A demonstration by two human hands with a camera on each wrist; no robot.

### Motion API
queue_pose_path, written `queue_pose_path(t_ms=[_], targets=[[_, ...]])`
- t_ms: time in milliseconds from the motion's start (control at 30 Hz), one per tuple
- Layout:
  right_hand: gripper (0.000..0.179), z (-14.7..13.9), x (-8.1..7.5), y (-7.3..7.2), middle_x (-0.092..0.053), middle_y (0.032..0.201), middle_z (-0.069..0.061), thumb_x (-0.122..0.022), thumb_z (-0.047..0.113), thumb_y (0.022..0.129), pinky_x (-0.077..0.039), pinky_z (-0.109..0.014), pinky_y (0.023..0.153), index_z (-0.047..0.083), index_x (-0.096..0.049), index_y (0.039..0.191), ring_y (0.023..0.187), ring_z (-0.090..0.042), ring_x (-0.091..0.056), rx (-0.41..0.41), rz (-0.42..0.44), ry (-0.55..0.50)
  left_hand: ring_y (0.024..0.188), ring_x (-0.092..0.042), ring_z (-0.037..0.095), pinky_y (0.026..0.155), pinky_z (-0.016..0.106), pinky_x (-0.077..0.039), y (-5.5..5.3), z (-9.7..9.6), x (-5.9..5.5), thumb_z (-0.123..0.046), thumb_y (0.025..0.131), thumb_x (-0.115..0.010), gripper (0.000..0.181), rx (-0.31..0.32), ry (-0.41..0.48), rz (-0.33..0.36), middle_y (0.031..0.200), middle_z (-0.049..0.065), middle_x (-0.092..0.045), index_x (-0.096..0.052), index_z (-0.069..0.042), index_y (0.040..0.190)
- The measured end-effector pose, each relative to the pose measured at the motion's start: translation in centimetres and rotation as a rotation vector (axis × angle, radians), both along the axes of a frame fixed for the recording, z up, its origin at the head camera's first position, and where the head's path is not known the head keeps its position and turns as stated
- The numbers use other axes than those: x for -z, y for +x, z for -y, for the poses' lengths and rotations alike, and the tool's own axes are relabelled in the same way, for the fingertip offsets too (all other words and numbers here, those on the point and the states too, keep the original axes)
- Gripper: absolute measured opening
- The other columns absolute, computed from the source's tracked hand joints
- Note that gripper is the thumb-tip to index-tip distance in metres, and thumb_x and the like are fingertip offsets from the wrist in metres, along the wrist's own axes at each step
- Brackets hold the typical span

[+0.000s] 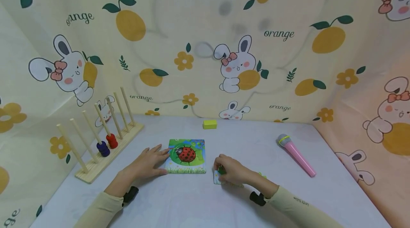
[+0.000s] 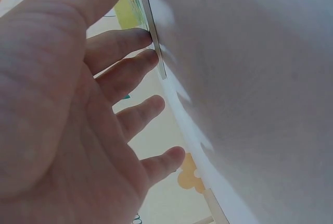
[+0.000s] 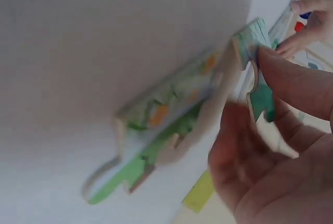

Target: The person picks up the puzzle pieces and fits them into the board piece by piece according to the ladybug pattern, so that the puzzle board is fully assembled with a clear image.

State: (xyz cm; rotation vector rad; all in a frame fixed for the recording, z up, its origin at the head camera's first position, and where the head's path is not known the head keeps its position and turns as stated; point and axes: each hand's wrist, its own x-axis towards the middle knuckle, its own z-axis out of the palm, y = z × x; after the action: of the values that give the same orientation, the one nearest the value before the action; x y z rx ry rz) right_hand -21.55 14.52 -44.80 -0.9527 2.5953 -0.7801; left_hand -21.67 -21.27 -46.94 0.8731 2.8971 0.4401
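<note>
A square ladybug jigsaw puzzle [image 1: 186,155] lies on the white table. Beside its left edge is my left hand [image 1: 145,165], fingers spread, with fingertips touching the edge. Slightly to the right of the puzzle, my right hand [image 1: 235,171] pinches a jigsaw piece [image 3: 250,44] between thumb and fingers. That piece has a grass print and a green part, and it is tilted up in the right wrist view. Other jigsaw pieces [image 3: 171,99], printed with grass and orange marks, lie on the table by this hand, blurred there and mostly hidden beneath it in the head view.
At the left stands a wooden peg rack [image 1: 110,153] with blue rings [image 1: 103,148] and red rings [image 1: 111,141] on two pegs. A yellow block [image 1: 209,124] sits at the back. To the right lies a pink toy microphone [image 1: 296,155]. Printed cloth [image 1: 205,25] hangs around the table.
</note>
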Motion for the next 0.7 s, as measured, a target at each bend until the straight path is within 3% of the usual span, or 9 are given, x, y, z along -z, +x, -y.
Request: queue_pose_path(t_ms=[133,233,433,600,700], targets=[[0.023,0.7,-0.6,-0.9,-0.059,0.089,0.000,-0.075,-0.007,0.083,-0.046,-0.025,0.069,0.007,-0.059,0.092,0.078,-0.012,-0.050,-0.078,0.087,-0.065,0.145,-0.025,0.046,0.105,0.075,-0.022,0.0,-0.1,-0.1,-0.043,0.090,-0.072,0.069,0.003,0.003,0.001,0.154,0.013,-0.043,-0.055,0.000,0.141],[0.020,2.1,-0.9,-1.8,-0.059,0.086,-0.001,-0.073,-0.008,0.084,-0.045,-0.025,0.067,0.005,-0.060,0.093,0.075,-0.010,-0.049,-0.111,0.083,-0.107,0.145,-0.025,0.046,0.105,0.075,-0.022,0.1,-0.1,-0.2,-0.043,0.089,-0.072,0.069,0.002,0.001,0.001,0.154,0.013,-0.043,-0.055,0.000,0.140],[0.018,6.8,-1.0,-3.7,-0.062,0.090,-0.005,-0.069,-0.009,0.086,-0.047,-0.024,0.069,0.001,-0.063,0.100,0.078,-0.012,-0.052,-0.119,0.020,-0.172,0.144,-0.027,0.046,0.104,0.076,-0.023,0.2,-0.1,-0.4,-0.043,0.089,-0.073,0.068,0.007,0.012,-0.005,0.153,0.014,-0.044,-0.056,0.000,0.139],[0.020,10.7,-0.4,-4.7,-0.067,0.099,-0.010,-0.068,-0.007,0.089,-0.048,-0.023,0.071,0.002,-0.065,0.107,0.080,-0.010,-0.055,-0.099,0.034,-0.177,0.144,-0.028,0.047,0.102,0.077,-0.024,0.2,-0.1,-0.3,-0.043,0.090,-0.072,0.068,0.024,0.020,-0.025,0.152,0.015,-0.045,-0.056,0.001,0.139],[0.020,12.3,0.0,-5.0,-0.069,0.095,-0.007,-0.070,-0.006,0.088,-0.049,-0.023,0.071,0.004,-0.067,0.105,0.076,-0.008,-0.055,-0.083,0.033,-0.172,0.144,-0.027,0.047,0.102,0.077,-0.025,0.3,0.0,-0.3,-0.043,0.090,-0.071,0.067,0.029,0.014,-0.036,0.152,0.014,-0.044,-0.056,0.000,0.139]])
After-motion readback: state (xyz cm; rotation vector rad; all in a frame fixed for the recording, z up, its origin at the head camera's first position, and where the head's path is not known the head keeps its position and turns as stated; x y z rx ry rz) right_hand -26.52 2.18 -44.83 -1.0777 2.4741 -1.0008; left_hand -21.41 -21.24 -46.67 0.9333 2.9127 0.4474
